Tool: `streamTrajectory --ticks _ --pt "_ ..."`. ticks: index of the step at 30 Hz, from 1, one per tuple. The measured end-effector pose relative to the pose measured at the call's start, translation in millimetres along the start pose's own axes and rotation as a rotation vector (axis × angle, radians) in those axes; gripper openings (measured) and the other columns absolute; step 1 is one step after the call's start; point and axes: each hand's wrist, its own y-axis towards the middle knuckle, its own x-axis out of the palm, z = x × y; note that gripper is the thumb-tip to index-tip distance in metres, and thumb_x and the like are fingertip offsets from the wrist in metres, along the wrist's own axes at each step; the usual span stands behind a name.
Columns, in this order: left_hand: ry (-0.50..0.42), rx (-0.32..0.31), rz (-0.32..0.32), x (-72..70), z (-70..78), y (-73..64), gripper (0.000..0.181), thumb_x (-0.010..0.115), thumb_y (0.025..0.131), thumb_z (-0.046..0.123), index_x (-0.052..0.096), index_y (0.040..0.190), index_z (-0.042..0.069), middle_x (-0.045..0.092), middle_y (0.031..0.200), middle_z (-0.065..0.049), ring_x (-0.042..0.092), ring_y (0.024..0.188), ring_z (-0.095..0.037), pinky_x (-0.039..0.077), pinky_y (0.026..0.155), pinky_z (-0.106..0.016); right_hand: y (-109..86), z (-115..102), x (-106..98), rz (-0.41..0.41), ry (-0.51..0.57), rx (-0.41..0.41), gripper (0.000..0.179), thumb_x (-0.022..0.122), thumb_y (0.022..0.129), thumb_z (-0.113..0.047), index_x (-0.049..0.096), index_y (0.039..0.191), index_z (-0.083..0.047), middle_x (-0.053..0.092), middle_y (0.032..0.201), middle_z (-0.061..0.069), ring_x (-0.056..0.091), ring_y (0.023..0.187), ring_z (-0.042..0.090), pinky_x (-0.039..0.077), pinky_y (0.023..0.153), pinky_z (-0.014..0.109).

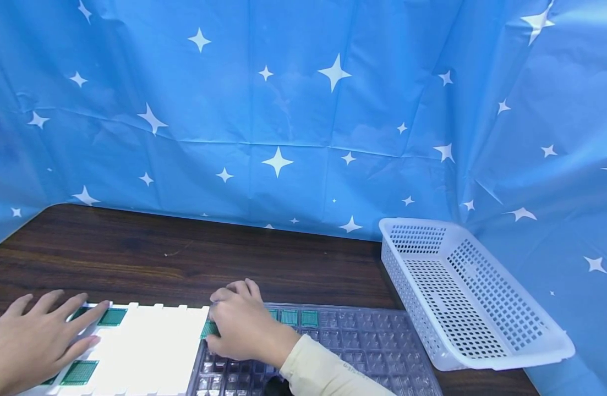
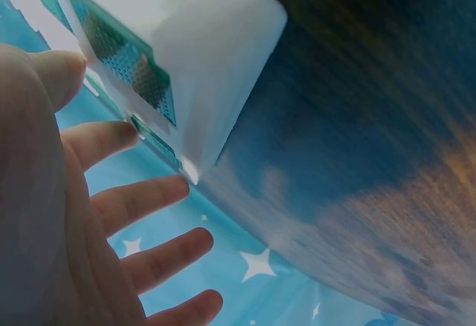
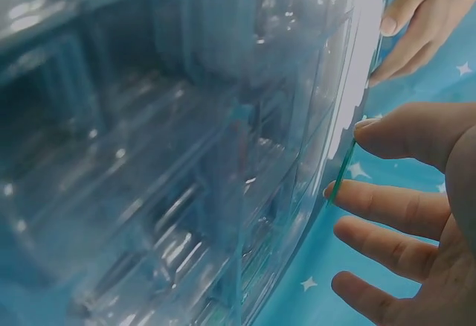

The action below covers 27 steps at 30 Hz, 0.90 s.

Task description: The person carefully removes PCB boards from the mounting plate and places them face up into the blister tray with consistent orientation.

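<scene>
My right hand (image 1: 246, 325) pinches a small green circuit board (image 1: 210, 329) between thumb and fingers. It hovers where the white board (image 1: 154, 346) meets the clear plastic tray (image 1: 362, 346). Edge-on, the pinched circuit board (image 3: 342, 173) shows as a thin green strip in the right wrist view. My left hand (image 1: 45, 335) lies spread over the left end of the white board, fingers extended. Under and beside it are several green circuit boards, one near the top edge (image 1: 113, 317) and another lower down (image 1: 80, 372).
The clear tray has many small compartments; a few green circuit boards (image 1: 310, 318) sit in its back row. A white perforated basket (image 1: 461, 297) stands at the right. Behind the dark wooden table (image 1: 194, 264) hangs a blue curtain (image 1: 293, 110) with white stars.
</scene>
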Motion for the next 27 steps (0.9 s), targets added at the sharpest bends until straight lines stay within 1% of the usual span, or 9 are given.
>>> streamTrajectory --ticks 8,11,14,16,17,18,21,23,27 --pt "-0.012 -0.009 -0.028 -1.7 1.6 0.4 0.067 0.049 0.09 0.068 0.059 0.132 0.018 0.059 0.126 -0.022 0.051 0.112 -0.052 0.034 0.095 -0.075 -2.5 5.8 1.3 -0.017 0.026 0.003 0.036 0.061 0.093 -0.034 0.053 0.059 -0.028 0.057 0.137 -0.013 0.044 0.131 0.017 0.031 0.116 0.05" --pt "-0.014 -0.009 -0.033 3.3 -0.2 2.3 0.071 0.043 0.09 0.073 0.059 0.133 0.019 0.059 0.127 -0.023 0.05 0.112 -0.052 0.033 0.095 -0.075 -3.5 7.1 1.9 -0.026 0.028 0.005 0.037 0.061 0.093 -0.034 0.052 0.057 -0.027 0.057 0.137 -0.013 0.044 0.132 0.017 0.031 0.117 0.051" --pt "-0.022 -0.011 -0.04 4.0 -0.6 3.2 0.09 0.02 0.085 0.084 0.058 0.133 0.018 0.059 0.127 -0.023 0.05 0.112 -0.053 0.033 0.095 -0.076 -4.3 8.0 3.4 -0.032 0.028 0.005 0.038 0.061 0.093 -0.034 0.051 0.057 -0.026 0.057 0.137 -0.014 0.044 0.132 0.017 0.031 0.117 0.051" --pt "-0.027 -0.012 -0.041 3.7 -0.3 3.1 0.102 0.005 0.08 0.086 0.059 0.133 0.018 0.059 0.127 -0.023 0.05 0.112 -0.053 0.033 0.095 -0.076 -4.6 8.2 4.5 -0.03 0.022 0.006 0.037 0.061 0.092 -0.034 0.051 0.058 -0.027 0.057 0.137 -0.013 0.044 0.132 0.017 0.031 0.117 0.051" --pt "-0.028 -0.011 -0.039 3.4 -0.1 3.0 0.102 0.005 0.08 0.086 0.059 0.133 0.018 0.059 0.126 -0.023 0.05 0.112 -0.053 0.033 0.095 -0.076 -4.8 8.2 5.0 -0.029 0.019 0.006 0.036 0.061 0.092 -0.034 0.051 0.058 -0.027 0.057 0.137 -0.013 0.044 0.132 0.017 0.031 0.116 0.051" --pt "-0.03 -0.011 -0.037 3.0 0.1 2.9 0.1 0.007 0.081 0.086 0.059 0.133 0.018 0.059 0.126 -0.023 0.05 0.112 -0.053 0.033 0.095 -0.076 -4.8 8.2 5.5 -0.026 0.015 0.005 0.035 0.062 0.092 -0.034 0.051 0.059 -0.027 0.057 0.137 -0.013 0.044 0.132 0.017 0.031 0.116 0.051" --pt "-0.025 -0.008 -0.029 2.7 0.6 2.5 0.08 0.034 0.088 0.079 0.059 0.133 0.018 0.06 0.126 -0.023 0.051 0.112 -0.053 0.034 0.094 -0.076 -4.9 7.9 6.3 -0.018 0.008 0.004 0.034 0.062 0.092 -0.035 0.053 0.06 -0.027 0.057 0.137 -0.013 0.045 0.131 0.017 0.032 0.116 0.051" --pt "-0.021 -0.006 -0.023 2.8 0.6 2.3 0.068 0.049 0.089 0.069 0.059 0.132 0.018 0.06 0.125 -0.022 0.051 0.112 -0.053 0.034 0.094 -0.076 -5.0 7.5 6.5 -0.015 0.004 0.004 0.034 0.063 0.092 -0.036 0.054 0.06 -0.027 0.057 0.137 -0.013 0.045 0.131 0.017 0.032 0.116 0.052" --pt "-0.017 -0.005 -0.023 3.7 0.2 2.3 0.067 0.051 0.089 0.068 0.059 0.133 0.018 0.06 0.126 -0.022 0.051 0.112 -0.052 0.035 0.095 -0.075 -4.8 6.8 6.7 -0.012 0.001 0.006 0.033 0.064 0.091 -0.037 0.056 0.06 -0.028 0.057 0.137 -0.014 0.045 0.131 0.017 0.032 0.116 0.051"
